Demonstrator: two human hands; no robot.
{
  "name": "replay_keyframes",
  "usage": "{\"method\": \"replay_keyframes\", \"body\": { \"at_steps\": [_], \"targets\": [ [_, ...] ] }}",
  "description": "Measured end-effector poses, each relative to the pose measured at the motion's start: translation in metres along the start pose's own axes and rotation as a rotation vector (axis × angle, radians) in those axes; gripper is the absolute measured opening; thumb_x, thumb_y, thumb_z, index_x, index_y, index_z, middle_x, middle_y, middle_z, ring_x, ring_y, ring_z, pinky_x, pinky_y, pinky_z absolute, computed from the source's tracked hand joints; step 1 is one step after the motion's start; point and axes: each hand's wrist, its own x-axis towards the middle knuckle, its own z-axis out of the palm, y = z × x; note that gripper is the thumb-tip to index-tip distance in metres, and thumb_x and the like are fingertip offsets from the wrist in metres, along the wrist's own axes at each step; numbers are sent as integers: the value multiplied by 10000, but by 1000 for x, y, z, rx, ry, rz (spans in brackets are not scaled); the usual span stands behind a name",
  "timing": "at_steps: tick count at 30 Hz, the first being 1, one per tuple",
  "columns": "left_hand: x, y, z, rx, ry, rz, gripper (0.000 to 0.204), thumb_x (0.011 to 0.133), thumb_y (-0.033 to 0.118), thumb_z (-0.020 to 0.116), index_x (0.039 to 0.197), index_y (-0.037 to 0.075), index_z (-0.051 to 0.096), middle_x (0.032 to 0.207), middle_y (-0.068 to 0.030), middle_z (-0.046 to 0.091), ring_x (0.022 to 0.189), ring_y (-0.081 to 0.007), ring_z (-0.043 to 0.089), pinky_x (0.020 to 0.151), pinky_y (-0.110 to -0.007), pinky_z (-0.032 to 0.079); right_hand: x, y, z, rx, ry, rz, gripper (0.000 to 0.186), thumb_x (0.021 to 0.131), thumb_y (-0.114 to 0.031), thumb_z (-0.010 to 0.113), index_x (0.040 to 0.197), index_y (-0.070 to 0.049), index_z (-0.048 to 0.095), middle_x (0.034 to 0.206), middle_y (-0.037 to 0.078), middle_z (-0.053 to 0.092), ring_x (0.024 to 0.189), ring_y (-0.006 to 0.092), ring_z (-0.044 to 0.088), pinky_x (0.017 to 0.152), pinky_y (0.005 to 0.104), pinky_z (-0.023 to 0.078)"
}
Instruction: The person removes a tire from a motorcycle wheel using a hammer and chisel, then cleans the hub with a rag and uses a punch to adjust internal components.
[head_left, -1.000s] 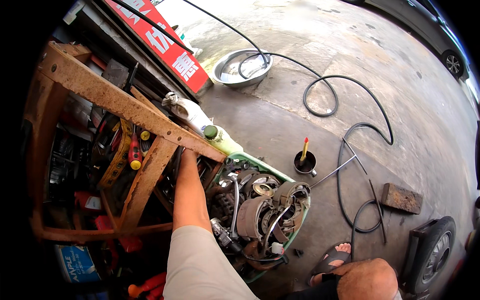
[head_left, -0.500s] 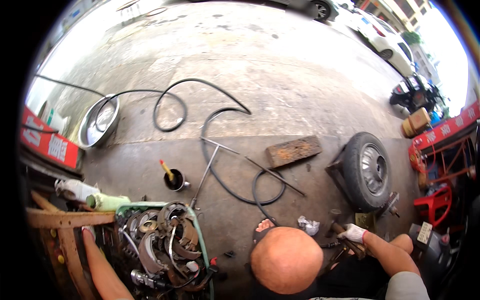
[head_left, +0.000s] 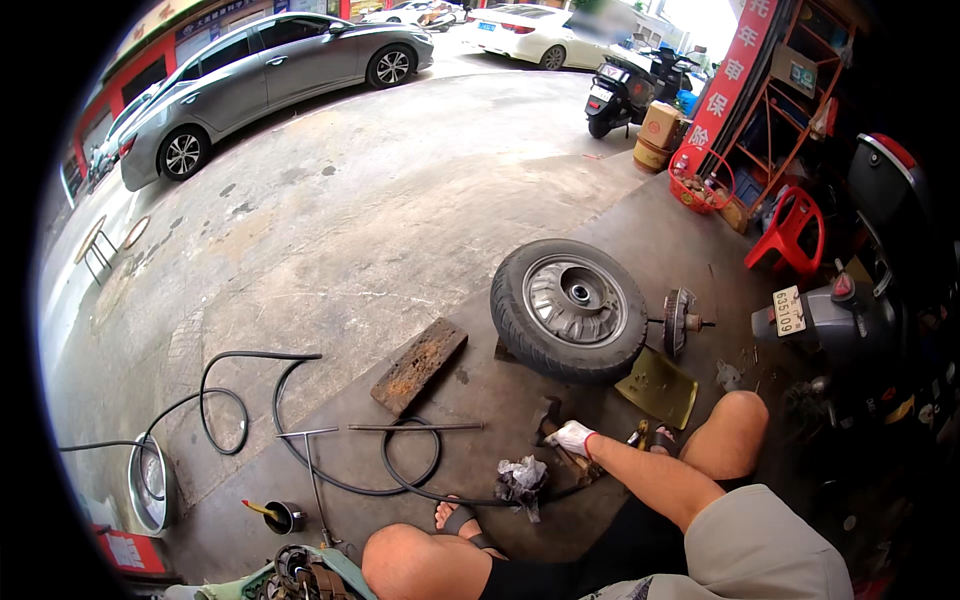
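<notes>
My right hand point(head_left: 573, 438), in a white glove, is closed around a hammer point(head_left: 549, 417) just below its dark head. The hammer is low over the floor near my feet. Several other tools lie beside that hand, partly hidden by my forearm. Beyond it, a wheel with a black tyre point(head_left: 575, 310) lies tilted, its metal hub facing up. A round part on an axle point(head_left: 680, 322) stands just right of the wheel. Between the wheel and my right knee is a yellowish metal tray point(head_left: 657, 388). My left hand is outside the picture.
A black hose point(head_left: 275, 405) loops over the floor past a rusty block point(head_left: 420, 366), a T-handle wrench point(head_left: 315, 475) and a metal bar point(head_left: 415, 427). Crumpled plastic point(head_left: 521, 485) sits by my foot. A brush stands in a cup point(head_left: 287, 518); a red chair point(head_left: 790, 235) is at right.
The view has swung right, and my left arm, seen before by the bin of metal parts, has left the picture. My right hand still grips the hammer.
</notes>
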Motion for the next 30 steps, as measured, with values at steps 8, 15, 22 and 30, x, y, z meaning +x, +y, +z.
{"method": "replay_keyframes", "body": {
  "at_steps": [8,15,22,30],
  "targets": [
    [-104,-17,-51,-406,-186,-496,363,1003,251,466,1189,22,678,1222,-175,672,1068,-294,668,921,-405,532,32,13,62,1351,1,314,224,951,-248,597,1016,-48,675,862,120,681,748,286,648,707,436,547],
    [-170,109,-218,-1072,385,-464,376,1011,255,500,1141,-87,588,1085,-288,650,991,-430,620,866,-443,470,35,66,75,491,303,269,334,847,-227,715,995,68,665,838,158,656,779,267,634,684,426,503],
    [-233,166,-334,-1907,344,-283,186,1034,280,528,993,103,571,694,36,501,485,-35,409,411,-194,280,51,16,52,126,742,-289,290,847,-107,603,1096,40,619,1087,271,651,946,411,660,849,481,522],
    [-258,338,-404,-1535,207,513,207,992,193,550,1048,4,612,902,-182,677,815,-280,664,760,-376,521,-71,-294,26,580,-254,-890,201,992,-85,546,1142,-8,656,943,42,684,815,85,602,683,244,491]
  ]
}}
